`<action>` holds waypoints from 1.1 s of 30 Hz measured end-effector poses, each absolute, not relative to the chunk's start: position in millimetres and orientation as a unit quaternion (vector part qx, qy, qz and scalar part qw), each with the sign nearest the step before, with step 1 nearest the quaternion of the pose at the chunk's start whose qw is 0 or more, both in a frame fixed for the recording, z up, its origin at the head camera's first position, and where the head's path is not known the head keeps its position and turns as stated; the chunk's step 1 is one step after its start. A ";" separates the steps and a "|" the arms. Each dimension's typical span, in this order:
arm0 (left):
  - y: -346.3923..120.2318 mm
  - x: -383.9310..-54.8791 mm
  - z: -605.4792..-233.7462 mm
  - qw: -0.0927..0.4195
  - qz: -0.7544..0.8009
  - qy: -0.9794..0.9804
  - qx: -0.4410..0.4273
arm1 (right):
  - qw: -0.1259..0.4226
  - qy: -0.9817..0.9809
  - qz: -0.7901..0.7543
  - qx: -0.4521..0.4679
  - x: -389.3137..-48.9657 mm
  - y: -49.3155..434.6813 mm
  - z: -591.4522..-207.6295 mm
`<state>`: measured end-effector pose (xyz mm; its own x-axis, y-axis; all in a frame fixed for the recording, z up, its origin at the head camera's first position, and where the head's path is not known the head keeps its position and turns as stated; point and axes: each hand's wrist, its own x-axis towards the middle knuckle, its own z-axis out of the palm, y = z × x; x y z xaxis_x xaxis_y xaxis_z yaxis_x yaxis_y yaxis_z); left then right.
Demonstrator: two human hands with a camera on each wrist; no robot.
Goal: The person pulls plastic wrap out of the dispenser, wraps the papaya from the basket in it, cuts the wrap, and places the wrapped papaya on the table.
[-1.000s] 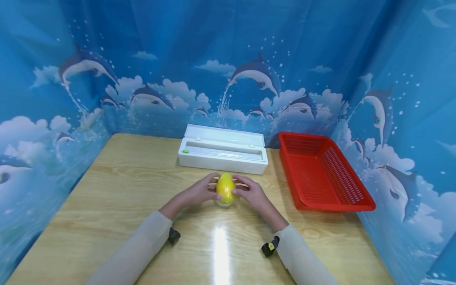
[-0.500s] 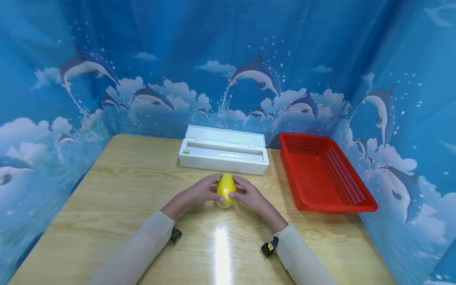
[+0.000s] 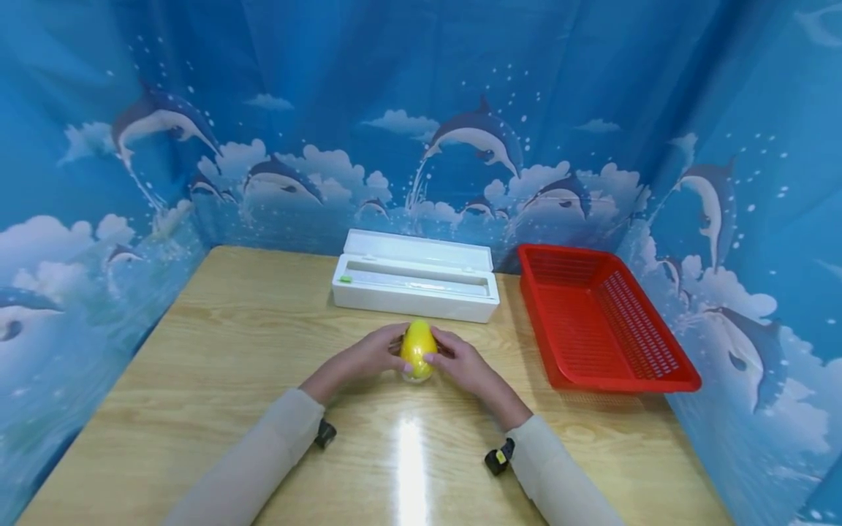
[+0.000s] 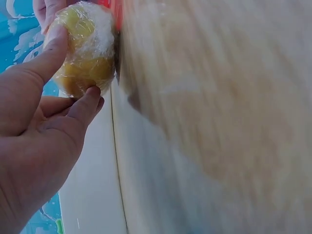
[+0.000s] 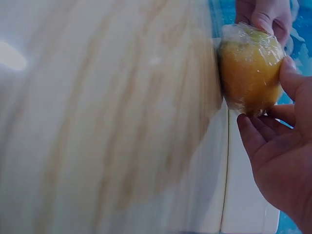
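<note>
A rounded yellow fruit (image 3: 418, 349) wrapped in clear cling film stands on the table between both hands. Its exact kind is hard to tell. My left hand (image 3: 370, 356) holds its left side, thumb on the near face and fingers curled behind. From the right, my right hand (image 3: 468, 363) grips it the same way. Wrinkled, shiny film covers the fruit (image 4: 85, 48) in the left wrist view. In the right wrist view, fingertips press low on the wrapped fruit (image 5: 251, 70), where the film bunches. Some fingers are hidden behind it in the head view.
Just beyond the hands lies a long white cling film box (image 3: 414, 299), lid raised, with a small green slider (image 3: 346, 279) at its left. A red plastic basket (image 3: 549, 343) stands to the right on the wooden table (image 3: 217, 351). A dolphin-print curtain (image 3: 316, 109) encloses the back and sides.
Both hands have closed in slightly around the wrapped fruit, and the right thumb has shifted further onto its near face. The fruit stays in about the same place.
</note>
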<state>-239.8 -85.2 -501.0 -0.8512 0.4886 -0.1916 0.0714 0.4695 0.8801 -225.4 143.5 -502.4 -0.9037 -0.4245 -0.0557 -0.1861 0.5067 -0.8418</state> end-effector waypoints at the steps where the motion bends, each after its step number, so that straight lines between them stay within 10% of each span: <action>1: -85.6 -240.0 -501.1 0.215 0.485 0.831 0.168 | 0.129 0.859 -0.462 -0.179 -225.3 143.0 -502.0; 33: -92.5 -233.4 -486.3 0.202 0.474 0.837 0.184 | 0.128 0.878 -0.425 -0.181 -227.7 145.6 -500.0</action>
